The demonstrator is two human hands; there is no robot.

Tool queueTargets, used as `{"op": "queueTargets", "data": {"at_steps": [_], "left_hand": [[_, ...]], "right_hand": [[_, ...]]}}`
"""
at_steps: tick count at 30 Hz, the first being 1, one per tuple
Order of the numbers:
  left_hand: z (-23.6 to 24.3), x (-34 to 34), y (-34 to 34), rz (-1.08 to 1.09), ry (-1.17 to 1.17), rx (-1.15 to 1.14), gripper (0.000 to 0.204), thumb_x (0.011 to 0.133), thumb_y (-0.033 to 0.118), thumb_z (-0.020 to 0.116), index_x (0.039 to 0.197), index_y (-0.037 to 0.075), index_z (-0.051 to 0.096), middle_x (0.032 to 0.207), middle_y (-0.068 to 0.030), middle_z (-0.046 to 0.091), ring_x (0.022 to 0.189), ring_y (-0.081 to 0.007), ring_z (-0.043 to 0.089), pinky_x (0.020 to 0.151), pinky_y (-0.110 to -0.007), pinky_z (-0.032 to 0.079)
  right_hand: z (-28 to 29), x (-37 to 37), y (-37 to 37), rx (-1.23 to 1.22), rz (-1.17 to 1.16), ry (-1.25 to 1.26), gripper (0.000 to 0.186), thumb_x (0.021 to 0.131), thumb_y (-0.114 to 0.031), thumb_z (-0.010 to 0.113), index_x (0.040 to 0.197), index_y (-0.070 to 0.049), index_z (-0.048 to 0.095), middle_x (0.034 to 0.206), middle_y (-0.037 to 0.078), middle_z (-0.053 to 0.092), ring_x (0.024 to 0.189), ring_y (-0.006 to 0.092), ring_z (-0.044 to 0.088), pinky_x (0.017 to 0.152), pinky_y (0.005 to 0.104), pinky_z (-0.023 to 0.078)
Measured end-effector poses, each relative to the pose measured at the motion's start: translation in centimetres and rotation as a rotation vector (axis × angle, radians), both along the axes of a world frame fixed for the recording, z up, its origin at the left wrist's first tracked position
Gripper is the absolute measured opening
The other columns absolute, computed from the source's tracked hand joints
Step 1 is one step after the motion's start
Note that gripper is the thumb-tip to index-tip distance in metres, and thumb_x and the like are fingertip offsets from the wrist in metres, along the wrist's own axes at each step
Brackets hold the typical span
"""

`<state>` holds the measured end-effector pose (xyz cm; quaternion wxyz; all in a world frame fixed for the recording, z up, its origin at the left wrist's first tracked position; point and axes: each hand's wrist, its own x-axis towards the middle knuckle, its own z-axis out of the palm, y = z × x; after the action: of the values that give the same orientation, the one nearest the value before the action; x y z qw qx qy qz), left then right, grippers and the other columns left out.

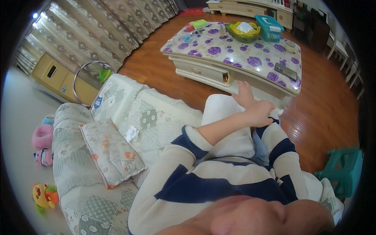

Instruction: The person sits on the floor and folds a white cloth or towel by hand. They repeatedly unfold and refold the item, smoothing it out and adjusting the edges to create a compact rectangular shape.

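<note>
My left hand (261, 111) is closed around the right wrist, its fingers at the dark navy cuff of the right sleeve (276, 131). My right hand (244, 95) reaches out past it with its fingers stretched, and nothing shows in it. The left sleeve (190, 143) sits pushed up toward the elbow, leaving that forearm bare. Both sleeves belong to a navy and cream striped knit top. Beneath the arms a white cloth (221, 107) lies over the lap, with some blue denim beside it.
Ahead stands a low table (231, 55) with a purple-flowered cover, bearing a phone (286, 71), a tape roll (290, 46), a bowl (243, 37) and a teal box (269, 28). A quilted sofa holds a pillow (111, 152) and crumpled tissue (132, 134). A green stool (340, 170) stands right.
</note>
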<state>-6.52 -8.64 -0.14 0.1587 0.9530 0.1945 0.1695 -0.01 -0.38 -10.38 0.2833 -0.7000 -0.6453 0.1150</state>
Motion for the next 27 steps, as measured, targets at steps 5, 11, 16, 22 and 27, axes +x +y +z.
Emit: {"op": "queueTargets", "data": {"at_steps": [5, 11, 16, 22, 27], "left_hand": [[-0.8, 0.5, -4.9, -0.222, -0.370, 0.416, 0.017, 0.076, 0.015, 0.064, 0.084, 0.002, 0.056, 0.083, -0.0128, 0.055, 0.081, -0.0281, 0.056, 0.076, -0.036, 0.046], [-3.3, -1.8, -6.1, -0.140, -0.520, -0.863, 0.031, 0.093, 0.040, 0.053, 0.084, 0.010, 0.052, 0.087, -0.0066, 0.055, 0.076, -0.0212, 0.059, 0.067, -0.035, 0.049], [-7.4, -0.1, -1.5, 0.030, -0.658, -1.776, 0.051, 0.096, 0.060, 0.042, 0.111, 0.013, 0.057, 0.101, -0.0043, 0.059, 0.087, -0.0178, 0.060, 0.075, -0.036, 0.051], [-4.5, -0.6, 0.8, -0.048, -0.739, -1.889, 0.068, 0.092, 0.060, 0.050, 0.134, 0.006, 0.048, 0.132, -0.0106, 0.055, 0.118, -0.0245, 0.055, 0.099, -0.038, 0.045], [-6.5, -0.6, -1.7, -0.340, -0.534, -2.266, 0.079, 0.082, 0.064, 0.062, 0.136, 0.008, 0.049, 0.134, -0.0121, 0.056, 0.126, -0.0285, 0.051, 0.109, -0.045, 0.036]], "right_hand": [[-1.4, 7.1, 4.2, -0.149, -0.323, 0.370, 0.079, 0.074, -0.029, 0.076, 0.137, 0.004, 0.040, 0.132, 0.026, 0.049, 0.127, 0.0382, 0.044, 0.101, 0.0480, 0.042], [4.2, 14.8, 6.0, 0.213, -0.441, 1.624, 0.059, 0.082, -0.028, 0.072, 0.125, 0.002, 0.043, 0.102, 0.014, 0.049, 0.081, 0.0244, 0.051, 0.066, 0.0375, 0.050], [9.9, 9.1, 6.5, 0.334, -0.347, 1.942, 0.064, 0.083, -0.030, 0.073, 0.125, 0.003, 0.039, 0.105, 0.017, 0.045, 0.076, 0.0244, 0.051, 0.063, 0.0382, 0.051], [8.7, 5.5, 7.5, 0.212, -0.366, 2.152, 0.079, 0.084, -0.042, 0.071, 0.138, 0.003, 0.033, 0.110, 0.014, 0.041, 0.092, 0.0242, 0.048, 0.076, 0.0376, 0.051], [7.8, 6.4, 9.0, 0.393, -0.381, 1.932, 0.067, 0.087, -0.042, 0.067, 0.128, 0.005, 0.044, 0.106, 0.016, 0.049, 0.098, 0.0272, 0.052, 0.079, 0.0409, 0.050]]}}
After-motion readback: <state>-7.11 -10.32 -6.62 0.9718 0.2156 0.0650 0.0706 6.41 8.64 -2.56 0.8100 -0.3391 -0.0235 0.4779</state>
